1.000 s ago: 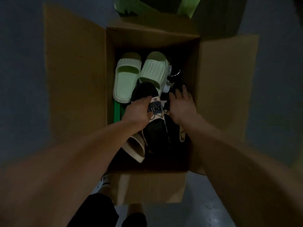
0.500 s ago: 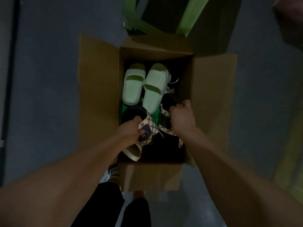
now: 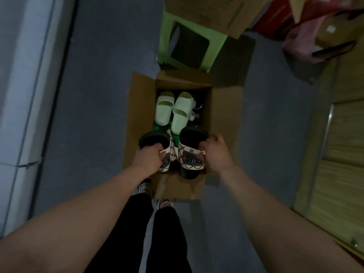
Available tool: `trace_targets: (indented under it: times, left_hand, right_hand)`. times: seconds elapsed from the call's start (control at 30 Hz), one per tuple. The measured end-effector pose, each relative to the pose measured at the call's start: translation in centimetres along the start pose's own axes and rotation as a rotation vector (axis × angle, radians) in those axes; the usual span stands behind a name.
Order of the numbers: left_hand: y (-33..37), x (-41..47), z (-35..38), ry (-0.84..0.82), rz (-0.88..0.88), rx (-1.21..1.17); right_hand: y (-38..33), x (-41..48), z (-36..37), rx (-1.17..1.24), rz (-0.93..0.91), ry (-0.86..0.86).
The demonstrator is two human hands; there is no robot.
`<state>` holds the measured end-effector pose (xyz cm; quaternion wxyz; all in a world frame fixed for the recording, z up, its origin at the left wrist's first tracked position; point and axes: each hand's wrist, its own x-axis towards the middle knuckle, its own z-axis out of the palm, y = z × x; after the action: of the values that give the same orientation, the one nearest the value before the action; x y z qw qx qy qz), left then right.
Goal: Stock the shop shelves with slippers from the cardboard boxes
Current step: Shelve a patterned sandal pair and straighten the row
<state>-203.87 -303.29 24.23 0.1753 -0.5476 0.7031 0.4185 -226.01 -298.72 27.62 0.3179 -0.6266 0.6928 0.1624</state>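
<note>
Patterned slippers (image 3: 190, 154) gripped, one per left hand (image 3: 149, 157) and right hand (image 3: 215, 152), arms outstretched.

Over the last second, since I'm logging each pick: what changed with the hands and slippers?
The right hand, open over the pile a second ago, closed on one patterned slipper. The left hand kept its grip on the other patterned slipper. Both hands lifted them up above the cardboard box. The pale green pair stayed lying at the box's far end.
</note>
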Motion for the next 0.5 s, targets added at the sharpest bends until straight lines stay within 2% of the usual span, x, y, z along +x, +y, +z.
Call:
trace_targets:
  times: [0.23,0.37,0.5]
  left_hand:
    - [4.1,-7.6,-6.7,0.171,0.021,-0.136]
    - [6.3,-12.3,-11.3,0.364,0.136,-0.211]
    - [8.5,-15.7,-15.7,0.486,0.188,-0.132]
  right_hand:
    - [-3.7,-6.3,-8.9,0.038,-0.125,0.105]
    - [-4.6,-9.2,-14.0,0.001,-0.186,0.119]
    - [-5.4,-12.4,-19.2,-0.01,-0.252,0.205]
